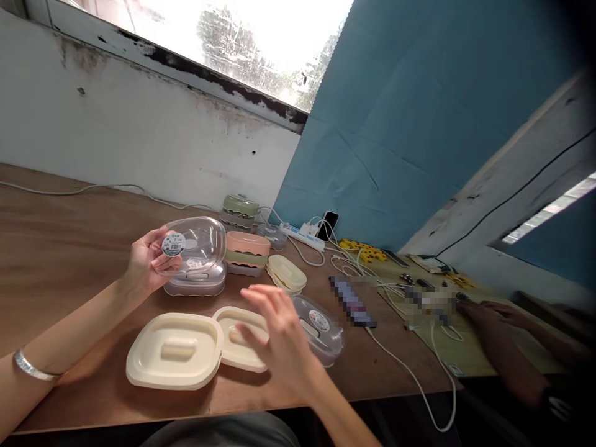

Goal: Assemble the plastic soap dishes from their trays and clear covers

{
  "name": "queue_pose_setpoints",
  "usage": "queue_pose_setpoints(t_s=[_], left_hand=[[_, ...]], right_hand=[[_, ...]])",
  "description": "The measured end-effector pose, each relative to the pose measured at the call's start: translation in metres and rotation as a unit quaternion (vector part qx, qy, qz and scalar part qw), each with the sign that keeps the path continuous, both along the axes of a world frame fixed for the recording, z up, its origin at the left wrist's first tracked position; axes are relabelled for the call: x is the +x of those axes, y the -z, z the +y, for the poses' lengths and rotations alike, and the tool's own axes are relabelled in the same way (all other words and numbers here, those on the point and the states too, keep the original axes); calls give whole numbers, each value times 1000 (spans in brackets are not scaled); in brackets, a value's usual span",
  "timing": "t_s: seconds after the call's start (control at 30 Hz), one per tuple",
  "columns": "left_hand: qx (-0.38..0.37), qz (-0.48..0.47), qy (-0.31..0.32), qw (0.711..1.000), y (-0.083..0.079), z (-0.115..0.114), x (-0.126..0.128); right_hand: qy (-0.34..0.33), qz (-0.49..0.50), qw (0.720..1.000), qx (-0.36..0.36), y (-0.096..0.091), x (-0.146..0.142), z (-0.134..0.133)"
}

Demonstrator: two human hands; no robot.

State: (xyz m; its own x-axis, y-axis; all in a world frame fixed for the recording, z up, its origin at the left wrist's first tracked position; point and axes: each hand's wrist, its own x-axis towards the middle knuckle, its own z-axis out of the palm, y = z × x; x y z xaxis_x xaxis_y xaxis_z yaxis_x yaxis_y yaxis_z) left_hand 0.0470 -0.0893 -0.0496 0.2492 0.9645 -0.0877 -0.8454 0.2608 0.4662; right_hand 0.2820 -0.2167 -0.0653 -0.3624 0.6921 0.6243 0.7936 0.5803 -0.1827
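Observation:
My left hand (pixel 151 257) is closed on the edge of a clear plastic lid (pixel 205 236) with a round label, tilted up above a second lidded container (pixel 195 284) on the table. Over the table, my right hand (pixel 279 329) hovers with its fingers apart and nothing in them. Below it lie a large cream plastic piece (pixel 144 354) with a raised bar in its middle and a similar smaller one (pixel 233 316), partly hidden by the hand. Just right of that hand rests another clear lid (pixel 326 323) with a round label.
Behind stand pink and green scalloped boxes (pixel 246 243), a green-and-grey box (pixel 239 208) and stacked cream pieces (pixel 286 273). A power strip (pixel 302 237), white cables and a phone (pixel 351 301) lie to the right. Another person's hands (pixel 484 310) are at the far right.

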Motion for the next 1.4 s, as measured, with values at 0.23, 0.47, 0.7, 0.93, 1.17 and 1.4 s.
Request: queue_pose_setpoints(t_s=[0.23,0.47,0.7,0.93,1.17,1.4], left_hand=[[3,2,-17,1000,-4,5,-8],[16,-11,-20,1000,-12,3,-11],[-9,-26,-37,999,-8,6,-11],[23,-72,-7,997,-13,3,-14],[8,-64,-3,998,-13,3,-13],[-9,-21,-1,1000,-9,9,-12]], right_hand=[[188,-76,978,-48,-39,37,112],[173,-122,973,-94,-30,47,148],[159,-106,982,-6,-32,29,111],[-66,-66,991,100,-14,-25,27],[-114,-58,989,77,18,-48,-17],[-111,-52,989,81,31,-58,-29]])
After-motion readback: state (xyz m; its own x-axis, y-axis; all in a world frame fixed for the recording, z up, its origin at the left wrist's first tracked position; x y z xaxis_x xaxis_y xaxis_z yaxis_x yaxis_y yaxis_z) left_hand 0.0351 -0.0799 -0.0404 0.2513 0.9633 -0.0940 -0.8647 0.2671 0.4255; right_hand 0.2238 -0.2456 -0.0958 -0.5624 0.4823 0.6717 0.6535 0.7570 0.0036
